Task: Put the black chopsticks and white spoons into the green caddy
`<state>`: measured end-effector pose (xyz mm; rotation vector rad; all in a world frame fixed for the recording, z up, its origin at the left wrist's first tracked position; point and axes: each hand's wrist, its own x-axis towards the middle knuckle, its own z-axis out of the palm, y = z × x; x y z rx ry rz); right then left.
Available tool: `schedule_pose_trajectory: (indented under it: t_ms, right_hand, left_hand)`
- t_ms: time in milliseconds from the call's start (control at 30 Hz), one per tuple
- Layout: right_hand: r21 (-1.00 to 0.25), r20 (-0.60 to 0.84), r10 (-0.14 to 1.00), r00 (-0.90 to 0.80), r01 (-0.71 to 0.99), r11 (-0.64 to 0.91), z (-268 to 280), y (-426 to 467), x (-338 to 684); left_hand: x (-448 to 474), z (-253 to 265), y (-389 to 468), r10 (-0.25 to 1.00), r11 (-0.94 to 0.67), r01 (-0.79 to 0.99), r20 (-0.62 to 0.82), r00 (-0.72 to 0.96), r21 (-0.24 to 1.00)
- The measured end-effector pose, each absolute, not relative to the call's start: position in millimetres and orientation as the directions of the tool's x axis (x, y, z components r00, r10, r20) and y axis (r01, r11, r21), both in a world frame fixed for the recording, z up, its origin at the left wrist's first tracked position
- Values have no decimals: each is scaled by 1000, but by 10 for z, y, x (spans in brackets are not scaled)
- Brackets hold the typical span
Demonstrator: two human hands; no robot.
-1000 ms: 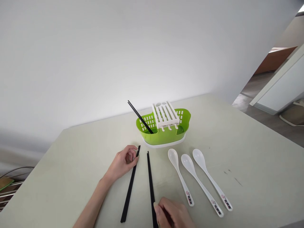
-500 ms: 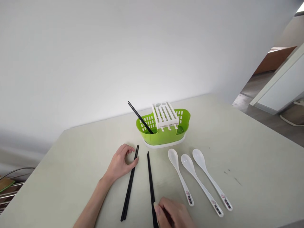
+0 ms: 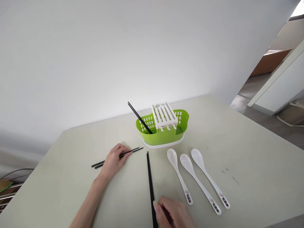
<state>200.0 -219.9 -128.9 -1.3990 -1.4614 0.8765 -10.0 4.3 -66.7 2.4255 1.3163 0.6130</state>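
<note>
My left hand (image 3: 115,161) is closed around a pair of black chopsticks (image 3: 98,164), which lie nearly crosswise at the left, their thin tips pointing right. My right hand (image 3: 174,212), fingers curled, pinches the near end of a second black pair of chopsticks (image 3: 151,183) that points away from me on the table. Behind both hands stands a green basket (image 3: 163,138) with a white slotted rack (image 3: 166,123) across its top. A third pair of chopsticks (image 3: 139,118) leans in the basket's left part.
Three white spoons, the left spoon (image 3: 173,156), middle spoon (image 3: 186,162) and right spoon (image 3: 197,155), lie right of the chopsticks, bowls away from me. The pale table (image 3: 71,164) meets a white wall (image 3: 118,63) behind the basket. A wire rack (image 3: 11,193) stands beyond the left edge.
My left hand has closed on the left pair of chopsticks and turned them from pointing away to lying nearly crosswise. My right hand and its chopsticks have stayed in place.
</note>
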Motion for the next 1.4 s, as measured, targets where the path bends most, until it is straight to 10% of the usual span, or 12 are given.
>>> schedule_pose_trajectory:
  t_ms: [333, 833, 1233, 1400]
  right_hand:
    - [-954, 73, 997, 18, 293, 65, -1231, -2206, 2033]
    - [-948, 105, 994, -7, 301, 103, -1182, -2170, 2065]
    - [-937, 177, 984, 28, 311, 160, -1220, -2162, 2016]
    - [-944, 168, 985, 35, 295, 150, -1252, -2170, 2002]
  left_hand:
    - [-70, -682, -25, 783, -610, 734, 369, 500, 299]
    - [24, -516, -147, 757, -460, 693, 653, -21, 555]
    - [-537, -418, 363, 688, -326, 56, 277, -671, 944]
    - [-591, -462, 330, 813, -109, -146, 4, -582, 983]
